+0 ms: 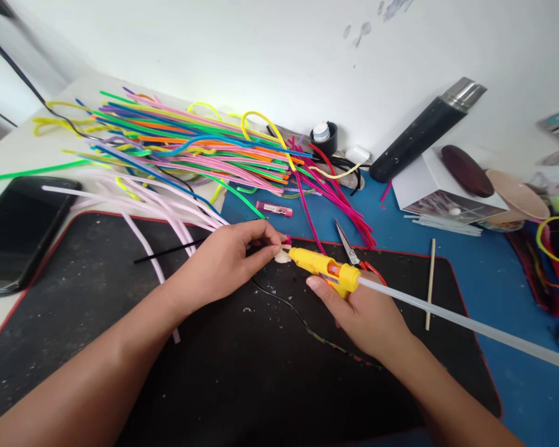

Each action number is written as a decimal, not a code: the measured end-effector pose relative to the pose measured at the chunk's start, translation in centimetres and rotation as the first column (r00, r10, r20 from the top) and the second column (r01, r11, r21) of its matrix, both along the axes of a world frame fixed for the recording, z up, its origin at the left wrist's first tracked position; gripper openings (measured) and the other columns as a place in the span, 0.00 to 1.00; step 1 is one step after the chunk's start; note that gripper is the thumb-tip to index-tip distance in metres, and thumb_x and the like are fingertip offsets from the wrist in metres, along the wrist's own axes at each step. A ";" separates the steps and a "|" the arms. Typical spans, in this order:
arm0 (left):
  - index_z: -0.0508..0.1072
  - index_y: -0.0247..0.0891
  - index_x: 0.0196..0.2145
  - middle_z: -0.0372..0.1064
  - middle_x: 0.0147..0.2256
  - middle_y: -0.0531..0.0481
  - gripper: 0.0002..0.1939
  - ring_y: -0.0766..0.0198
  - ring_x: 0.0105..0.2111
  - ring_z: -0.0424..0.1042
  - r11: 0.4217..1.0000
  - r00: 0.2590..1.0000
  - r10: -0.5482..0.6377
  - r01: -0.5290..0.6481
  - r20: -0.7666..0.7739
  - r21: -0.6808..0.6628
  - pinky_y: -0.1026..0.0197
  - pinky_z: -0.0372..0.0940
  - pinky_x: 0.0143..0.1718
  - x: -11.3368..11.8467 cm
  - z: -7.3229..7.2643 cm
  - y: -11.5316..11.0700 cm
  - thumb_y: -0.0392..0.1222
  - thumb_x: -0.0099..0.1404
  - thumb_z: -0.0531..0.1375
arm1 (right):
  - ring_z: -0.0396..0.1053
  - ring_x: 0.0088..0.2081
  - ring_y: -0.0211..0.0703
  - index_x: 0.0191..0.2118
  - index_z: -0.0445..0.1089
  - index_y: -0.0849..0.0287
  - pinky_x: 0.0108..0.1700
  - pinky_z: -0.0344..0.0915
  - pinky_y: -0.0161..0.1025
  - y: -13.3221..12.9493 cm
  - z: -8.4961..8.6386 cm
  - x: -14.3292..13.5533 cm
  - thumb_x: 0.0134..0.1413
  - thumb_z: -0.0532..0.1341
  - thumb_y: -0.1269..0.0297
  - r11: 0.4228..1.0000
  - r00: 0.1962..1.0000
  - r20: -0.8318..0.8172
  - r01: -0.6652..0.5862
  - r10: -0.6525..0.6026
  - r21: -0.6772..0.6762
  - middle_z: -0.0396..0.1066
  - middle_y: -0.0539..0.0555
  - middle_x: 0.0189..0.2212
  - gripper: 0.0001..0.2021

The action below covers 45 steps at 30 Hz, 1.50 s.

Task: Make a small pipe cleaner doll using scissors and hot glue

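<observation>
My left hand [235,257] pinches a small piece at the middle of the black mat, with a bit of magenta [287,239] showing at its fingertips; the piece is mostly hidden by the fingers. My right hand [361,310] is wrapped round a yellow glue gun [323,267]. The gun's nozzle points left and is close to my left fingertips. A long clear glue stick [456,319] sticks out of the gun's back toward the right edge. Just under the nozzle lies a small cream-coloured piece [282,256].
Coloured pipe cleaners [190,143] lie in a heap at the back left. A phone [23,230] rests at the left. Scissors [347,243], a wooden stick [431,282], a black flask [419,133] and a white box [419,180] are to the right. A thin cord [302,320] crosses the mat.
</observation>
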<state>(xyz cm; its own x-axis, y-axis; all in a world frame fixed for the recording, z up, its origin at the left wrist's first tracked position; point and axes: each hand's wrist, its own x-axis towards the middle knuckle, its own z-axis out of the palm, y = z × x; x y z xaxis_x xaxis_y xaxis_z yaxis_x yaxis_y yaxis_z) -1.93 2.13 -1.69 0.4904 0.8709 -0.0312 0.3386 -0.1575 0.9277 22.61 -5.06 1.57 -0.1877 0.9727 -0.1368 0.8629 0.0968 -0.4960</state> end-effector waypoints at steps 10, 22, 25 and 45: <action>0.78 0.43 0.39 0.84 0.47 0.53 0.08 0.58 0.46 0.81 1.000 1.000 0.005 -0.005 -0.004 0.000 0.58 0.70 0.47 0.0 0.0 0.0 0.46 0.75 0.62 | 0.73 0.24 0.48 0.34 0.79 0.53 0.27 0.61 0.40 0.1 -0.2 0.1 0.75 0.56 0.43 0.999 1.000 0.002 -0.010 0.010 0.037 0.69 0.50 0.17 0.25; 0.79 0.43 0.41 0.84 0.47 0.52 0.08 0.58 0.46 0.81 1.000 1.000 0.008 -0.008 -0.002 -0.008 0.58 0.70 0.47 -0.1 -0.3 -0.1 0.46 0.75 0.62 | 0.72 0.24 0.48 0.32 0.77 0.53 0.27 0.60 0.41 0.2 -0.4 0.1 0.74 0.57 0.43 1.000 1.000 -0.020 0.011 -0.011 0.023 0.69 0.50 0.17 0.24; 0.79 0.43 0.41 0.84 0.47 0.52 0.08 0.59 0.46 0.81 1.000 1.000 0.007 -0.007 -0.004 -0.003 0.58 0.70 0.46 -0.1 -0.2 -0.1 0.46 0.75 0.61 | 0.73 0.24 0.49 0.32 0.77 0.52 0.27 0.61 0.41 0.2 -0.3 0.1 0.74 0.57 0.44 1.000 0.999 -0.028 0.016 -0.016 0.013 0.69 0.50 0.17 0.24; 0.78 0.43 0.40 0.84 0.46 0.51 0.08 0.57 0.46 0.81 1.000 1.000 0.006 -0.006 -0.010 -0.001 0.57 0.71 0.47 -0.1 -0.2 0.0 0.47 0.75 0.61 | 0.77 0.28 0.49 0.41 0.81 0.53 0.29 0.65 0.40 -0.1 0.5 0.0 0.74 0.58 0.44 0.998 0.998 -0.043 0.039 -0.041 -0.044 0.75 0.51 0.22 0.21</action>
